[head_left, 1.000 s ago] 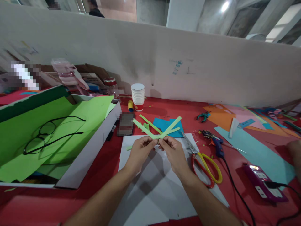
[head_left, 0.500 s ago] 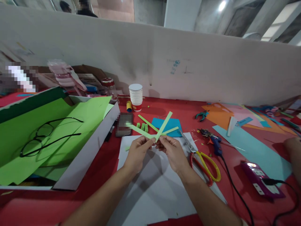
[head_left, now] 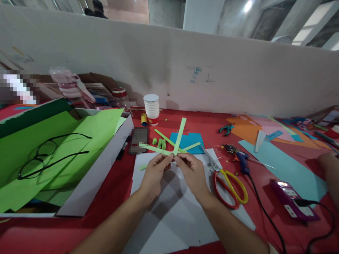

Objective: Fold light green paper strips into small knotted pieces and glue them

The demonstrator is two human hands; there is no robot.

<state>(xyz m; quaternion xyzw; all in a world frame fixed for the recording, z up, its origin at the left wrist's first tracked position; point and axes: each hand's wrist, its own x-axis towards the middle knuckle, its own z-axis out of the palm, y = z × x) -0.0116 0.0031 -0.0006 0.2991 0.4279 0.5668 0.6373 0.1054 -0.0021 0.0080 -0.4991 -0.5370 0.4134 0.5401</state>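
Note:
Both hands meet over the white paper [head_left: 159, 225], pinching light green paper strips where they cross. My left hand [head_left: 156, 173] is closed on the end of one strip [head_left: 152, 148] that points left. Between the thumbs an upright strip [head_left: 181, 134] rises, and my right hand [head_left: 191, 174] is closed at its lower end. Beyond the fingers, more green strips [head_left: 192, 146] lie by a blue paper piece [head_left: 196, 140]. Small folded green paper pieces [head_left: 161, 144] sit just past my left hand. Scissors [head_left: 225, 183] with red and yellow handles lie beside my right hand.
At left stands a box [head_left: 97, 183] with green sheets and eyeglasses [head_left: 43, 155]. A paper cup [head_left: 152, 110] is at the back. To the right are a glue gun [head_left: 242, 160], a purple power strip [head_left: 292, 201], pliers [head_left: 226, 129], coloured paper and another person's arm [head_left: 328, 167].
The upright strip has swung leftward and stands steeper. The strip in my left hand has turned a little flatter. My fingertips stay close together, and the view has shifted slightly.

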